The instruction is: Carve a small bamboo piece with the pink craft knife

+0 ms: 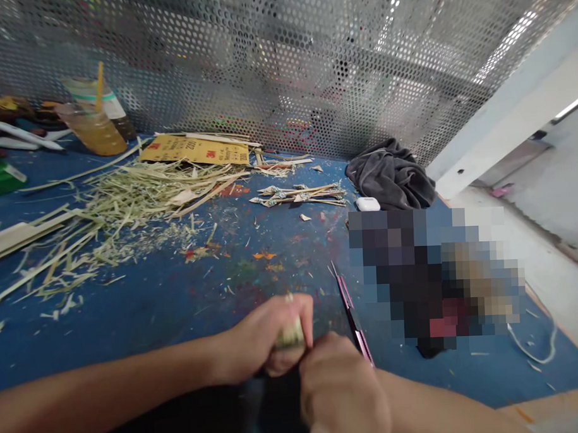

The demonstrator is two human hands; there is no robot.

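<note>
My left hand [265,336] is closed around a short, pale yellow-green piece [292,335] that looks like bamboo; motion blurs it. Right beside it, my right hand [345,391] is curled into a fist near the table's front edge. Whatever the right fingers grip is hidden from view. Both hands are close together, low in the middle of the head view. A slim pink and black tool [353,318] with thin pointed tips lies just beyond my right hand. Farther back rests a small bundle of thin sticks [300,195] with pointed pale heads and string-like bindings.
Pale shavings [141,196] spread over the blue table [252,243] at left, with yellow sandpaper [196,149] on top. A plastic cup [94,132] with a straw stands back left. Dark cloth [394,175] and a white earbud case [367,204] lie right, before a perforated metal screen [265,66].
</note>
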